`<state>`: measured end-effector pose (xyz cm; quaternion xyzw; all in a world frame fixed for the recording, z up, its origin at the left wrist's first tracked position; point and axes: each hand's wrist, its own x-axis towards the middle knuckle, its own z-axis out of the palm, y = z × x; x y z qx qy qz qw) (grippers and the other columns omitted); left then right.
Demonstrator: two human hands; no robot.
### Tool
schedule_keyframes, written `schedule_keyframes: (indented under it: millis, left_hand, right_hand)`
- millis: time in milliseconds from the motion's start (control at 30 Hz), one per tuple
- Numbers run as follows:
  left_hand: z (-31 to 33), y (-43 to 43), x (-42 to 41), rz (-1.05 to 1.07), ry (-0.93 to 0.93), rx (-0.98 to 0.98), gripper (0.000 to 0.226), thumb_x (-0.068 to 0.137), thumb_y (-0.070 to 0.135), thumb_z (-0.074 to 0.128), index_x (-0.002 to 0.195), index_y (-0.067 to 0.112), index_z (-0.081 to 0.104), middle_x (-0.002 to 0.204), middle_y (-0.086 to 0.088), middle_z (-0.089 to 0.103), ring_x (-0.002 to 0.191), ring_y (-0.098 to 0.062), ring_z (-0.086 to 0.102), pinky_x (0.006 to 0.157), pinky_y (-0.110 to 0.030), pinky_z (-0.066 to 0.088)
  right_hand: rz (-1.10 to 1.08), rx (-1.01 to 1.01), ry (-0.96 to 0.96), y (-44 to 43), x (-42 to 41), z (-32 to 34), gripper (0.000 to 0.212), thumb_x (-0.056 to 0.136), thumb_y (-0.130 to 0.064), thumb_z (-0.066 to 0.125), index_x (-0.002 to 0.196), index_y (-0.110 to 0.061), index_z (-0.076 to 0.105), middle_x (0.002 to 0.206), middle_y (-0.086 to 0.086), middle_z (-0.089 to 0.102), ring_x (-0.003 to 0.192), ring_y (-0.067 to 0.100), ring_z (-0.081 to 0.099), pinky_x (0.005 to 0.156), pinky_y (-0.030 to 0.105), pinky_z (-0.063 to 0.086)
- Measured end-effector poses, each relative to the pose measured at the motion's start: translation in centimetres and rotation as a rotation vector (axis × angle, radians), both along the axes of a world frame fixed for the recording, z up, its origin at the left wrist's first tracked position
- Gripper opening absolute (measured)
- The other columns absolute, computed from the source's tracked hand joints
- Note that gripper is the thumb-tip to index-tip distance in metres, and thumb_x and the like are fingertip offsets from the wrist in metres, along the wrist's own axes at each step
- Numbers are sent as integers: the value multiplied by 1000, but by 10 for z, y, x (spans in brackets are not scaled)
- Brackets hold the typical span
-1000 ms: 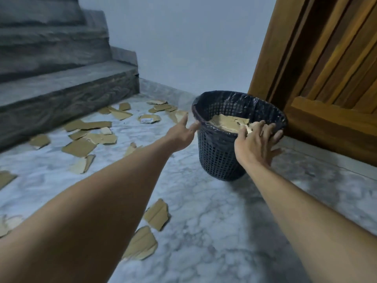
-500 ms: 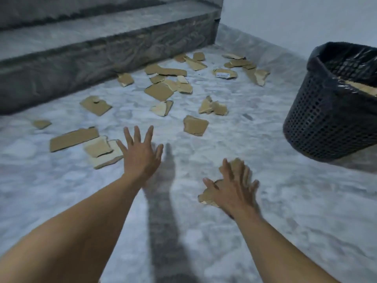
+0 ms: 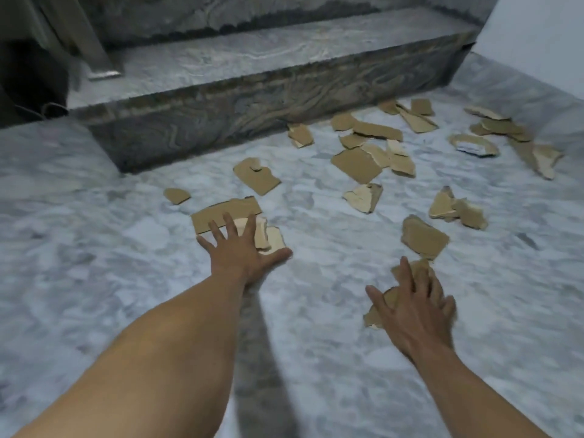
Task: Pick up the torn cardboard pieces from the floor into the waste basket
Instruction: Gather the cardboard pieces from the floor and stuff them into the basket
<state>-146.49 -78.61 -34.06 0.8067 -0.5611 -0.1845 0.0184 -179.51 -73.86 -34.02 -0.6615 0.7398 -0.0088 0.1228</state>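
- Left hand (image 3: 240, 251): fingers spread flat, holding nothing, tips over stacked cardboard pieces (image 3: 227, 214) to gather several.
- Right hand (image 3: 414, 308): fingers splayed, pressing a floor piece (image 3: 376, 317), nothing gripped.

Readable text: none.
Cardboard pieces (image 3: 357, 164): plain brown, no print legible.
Piece with white patch (image 3: 473, 145): possibly a label, too blurred to read.
Marble floor (image 3: 94, 248): veining only, no markings.
Stone step (image 3: 252, 99): no signs or numbers.
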Motion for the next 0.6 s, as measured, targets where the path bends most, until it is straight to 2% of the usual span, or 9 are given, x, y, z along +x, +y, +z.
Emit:
schedule_keyframes:
  millis: [67, 133, 167, 200, 300, 400, 500, 600]
  left_hand:
    - [2, -7, -12, -58, -36, -101, 129, 51, 110, 18, 159, 41, 2, 168, -13, 2, 152, -44, -3, 112, -74, -5]
    - [2, -15, -18, -67, -66, -253, 118, 58, 107, 23, 156, 41, 19, 157, -12, 30, 145, -36, 20, 113, -72, 4]
    - [2, -21, -16, -38, -77, -327, 114, 61, 105, 25, 155, 40, 22, 153, -10, 35, 143, -34, 25, 114, -69, 7]
    - [2, -26, -10, 14, -78, -380, 113, 62, 104, 25, 156, 40, 20, 155, -9, 34, 145, -32, 22, 116, -67, 6]
    - [-3, -45, 29, 204, -87, -429, 117, 61, 106, 19, 158, 43, 1, 169, -9, 7, 154, -33, -5, 116, -65, -9]
    - [-6, -60, 90, 232, -68, -277, 116, 62, 106, 11, 157, 44, -13, 168, -10, -14, 152, -38, -19, 114, -66, -15]
    - [-6, -68, 129, 146, 9, -86, 104, 72, 98, 2, 159, 40, -5, 169, -11, -7, 153, -38, -15, 119, -65, -8]
    - [-13, -75, 126, 88, -5, -232, 89, 87, 85, 7, 161, 35, 10, 168, -9, 17, 155, -33, 5, 122, -61, 3]
  right_hand:
    - [36, -19, 35, -4, 14, 3, 94, 83, -85, 13, 159, -33, -6, 166, 7, 11, 147, 30, 9, 112, 57, 19]
    - [57, -40, 44, -11, 24, 2, 94, 82, -86, 11, 159, -34, -2, 164, 6, 15, 146, 30, 10, 111, 55, 20]
    - [60, -52, 31, -17, 28, 1, 94, 81, -87, 11, 159, -35, 1, 164, 7, 16, 146, 29, 9, 112, 56, 18]
    - [65, -68, 19, -24, 33, -1, 94, 82, -88, 11, 159, -36, 3, 164, 7, 18, 147, 29, 8, 113, 57, 15]
    - [133, -125, 14, -41, 49, -12, 93, 81, -92, 13, 157, -39, 7, 161, 7, 23, 149, 26, 6, 116, 61, 1]
    - [227, -123, -107, -54, 76, -20, 92, 79, -95, 16, 155, -47, 1, 163, 8, 16, 152, 24, -4, 118, 61, -6]
    - [280, -93, -177, -63, 115, -22, 103, 71, -100, 22, 153, -50, -13, 168, 11, -4, 152, 30, -18, 116, 61, -15]
    - [323, -131, -170, -66, 167, -23, 116, 60, -106, 26, 151, -52, -21, 166, 15, -14, 150, 36, -21, 113, 66, -15]
